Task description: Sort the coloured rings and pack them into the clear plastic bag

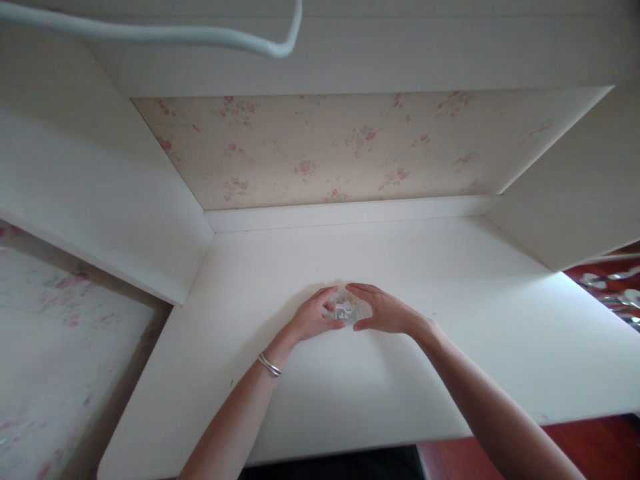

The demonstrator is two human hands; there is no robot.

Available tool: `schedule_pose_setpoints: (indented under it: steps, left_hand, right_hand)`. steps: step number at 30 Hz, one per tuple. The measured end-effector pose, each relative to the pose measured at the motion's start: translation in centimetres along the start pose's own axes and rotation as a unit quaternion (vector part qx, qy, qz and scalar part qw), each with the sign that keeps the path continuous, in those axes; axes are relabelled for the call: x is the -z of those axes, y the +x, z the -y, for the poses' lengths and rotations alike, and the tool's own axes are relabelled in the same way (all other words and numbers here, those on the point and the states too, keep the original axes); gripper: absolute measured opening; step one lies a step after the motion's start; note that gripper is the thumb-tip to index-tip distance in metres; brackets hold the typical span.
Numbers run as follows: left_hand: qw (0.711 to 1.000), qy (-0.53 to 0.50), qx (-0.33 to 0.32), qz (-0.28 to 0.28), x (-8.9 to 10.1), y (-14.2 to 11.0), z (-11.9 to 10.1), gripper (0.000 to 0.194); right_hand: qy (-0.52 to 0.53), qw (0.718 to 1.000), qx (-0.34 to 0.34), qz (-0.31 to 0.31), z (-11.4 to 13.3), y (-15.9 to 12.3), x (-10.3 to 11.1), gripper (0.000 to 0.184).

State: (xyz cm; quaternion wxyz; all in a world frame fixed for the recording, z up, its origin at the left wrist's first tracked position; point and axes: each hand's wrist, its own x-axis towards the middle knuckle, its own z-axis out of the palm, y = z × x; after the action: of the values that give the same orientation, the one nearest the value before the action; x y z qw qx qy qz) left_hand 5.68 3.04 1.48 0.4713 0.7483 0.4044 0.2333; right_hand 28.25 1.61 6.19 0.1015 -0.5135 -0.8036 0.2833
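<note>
A small clear plastic container (347, 312) with pale pieces in it sits on the white desktop, between my two hands. My left hand (316, 313) curves around its left side, thumb in front and fingers behind, parted from each other. Two silver bangles (270, 365) circle the left wrist. On the other side my right hand (380, 310) makes a similar open curve, thumb and fingers apart. The fingertips are very close to the container; whether they touch it I cannot tell. Its contents are too small to make out.
White side panels stand at the left (115, 153) and right (575, 173) of the desktop (310, 387). Floral wallpaper (310, 147) covers the back wall. A white cable or bar (165, 33) crosses the upper left. Shiny objects (625, 297) show at the right edge.
</note>
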Motion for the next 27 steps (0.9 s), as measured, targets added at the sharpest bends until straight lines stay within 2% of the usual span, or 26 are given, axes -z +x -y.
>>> schedule_pose_setpoints:
  steps: [7,15,22,25,27]
  left_hand:
    - [1.0,0.017,0.003,-0.016,-0.4,0.0,-0.1,0.078]
    - [0.999,0.03,0.002,-0.013,-0.2,0.1,-0.4,0.081]
    - [1.0,0.026,-0.01,-0.004,-0.1,-0.2,-0.2,0.09]
    - [1.0,-0.022,-0.009,0.003,-0.1,-0.4,0.3,0.092]
    - [0.999,-0.052,-0.009,0.0,-0.1,-0.5,0.7,0.087]
  right_hand:
    - [-0.002,1.0,-0.024,0.016,1.5,0.7,-0.1,0.067]
    - [-0.041,0.998,-0.049,0.021,2.1,1.0,0.1,0.06]
    - [-0.084,0.996,-0.025,0.011,2.7,1.1,-0.5,0.07]
    - [-0.108,0.994,-0.012,0.007,3.1,1.5,-1.2,0.079]
    - [-0.121,0.992,-0.011,0.01,3.1,1.8,-1.6,0.08]
